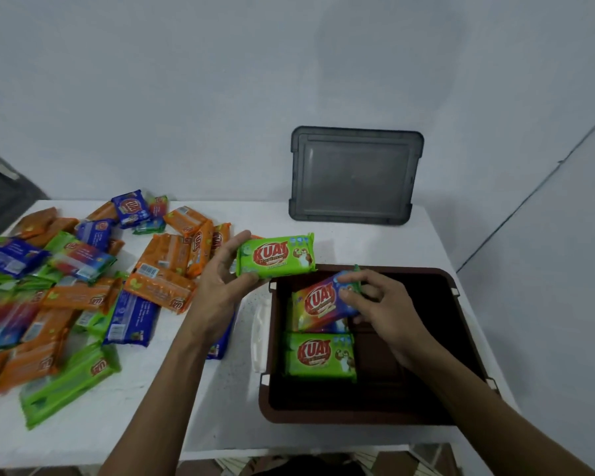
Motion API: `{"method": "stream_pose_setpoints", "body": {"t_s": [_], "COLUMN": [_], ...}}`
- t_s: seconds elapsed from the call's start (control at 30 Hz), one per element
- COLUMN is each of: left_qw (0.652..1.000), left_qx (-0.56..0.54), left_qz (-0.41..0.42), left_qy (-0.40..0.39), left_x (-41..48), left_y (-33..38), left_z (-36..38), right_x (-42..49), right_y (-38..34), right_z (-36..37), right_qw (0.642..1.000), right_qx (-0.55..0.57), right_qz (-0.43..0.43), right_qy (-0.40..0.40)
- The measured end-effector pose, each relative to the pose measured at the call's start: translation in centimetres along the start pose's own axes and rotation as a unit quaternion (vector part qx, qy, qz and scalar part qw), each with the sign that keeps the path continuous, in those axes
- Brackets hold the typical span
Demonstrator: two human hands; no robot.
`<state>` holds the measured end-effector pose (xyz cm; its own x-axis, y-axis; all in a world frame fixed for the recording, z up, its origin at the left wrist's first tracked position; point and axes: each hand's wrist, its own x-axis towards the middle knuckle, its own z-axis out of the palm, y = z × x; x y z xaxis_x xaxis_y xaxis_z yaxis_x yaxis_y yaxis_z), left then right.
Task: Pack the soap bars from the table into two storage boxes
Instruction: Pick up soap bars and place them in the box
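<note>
You are early in filling the brown storage box (461, 341): your right hand (389, 305) pinches a rainbow soap bar (318, 304) inside it, beside a packed green bar (318, 355). Your left hand (220, 283) grips another green soap bar (276, 255) above the rim; lay it flat next.

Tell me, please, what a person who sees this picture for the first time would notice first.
First, the two hands at the centre: the left hand holds a green soap bar above the table, while the right hand sets a rainbow soap bar into the brown box, above another green bar lying inside. Next, the bright pile of soap bars on the left of the white table. A grey lid leans on the wall behind.
</note>
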<state>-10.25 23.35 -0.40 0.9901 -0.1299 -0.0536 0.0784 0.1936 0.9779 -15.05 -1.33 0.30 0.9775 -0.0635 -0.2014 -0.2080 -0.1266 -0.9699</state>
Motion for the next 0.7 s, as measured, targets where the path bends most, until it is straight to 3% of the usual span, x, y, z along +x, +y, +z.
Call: {"method": "stream_pose_setpoints", "body": {"t_s": [0.1,0.17,0.33,0.57,0.7], "left_qw": [1.0,1.0,1.0,1.0,0.998], "left_qx": [-0.003,-0.003,-0.004,0.011,0.032], "left_qz": [-0.001,0.001,0.002,0.005,0.012], "left_qy": [0.001,-0.001,-0.007,-0.022,-0.043], "left_x": [-0.1,-0.2,-0.5,-0.8,-1.0], "left_y": [0.1,0.1,0.2,0.1,0.3], "left_z": [0.1,0.1,0.3,0.2,0.3], "right_x": [0.2,0.1,0.5,0.6,0.1], "right_y": [1.1,1.6,2.4,2.5,0.7], "right_z": [0.3,0.5,1.2,0.9,0.4], "right_qw": [0.999,0.994,0.938,0.917,0.878], "right_qx": [-0.004,-0.1,-0.342,-0.393,-0.423], "right_qz": [0.04,0.032,-0.051,-0.067,-0.193], "right_qy": [-0.023,-0.024,-0.013,-0.021,0.111]}}
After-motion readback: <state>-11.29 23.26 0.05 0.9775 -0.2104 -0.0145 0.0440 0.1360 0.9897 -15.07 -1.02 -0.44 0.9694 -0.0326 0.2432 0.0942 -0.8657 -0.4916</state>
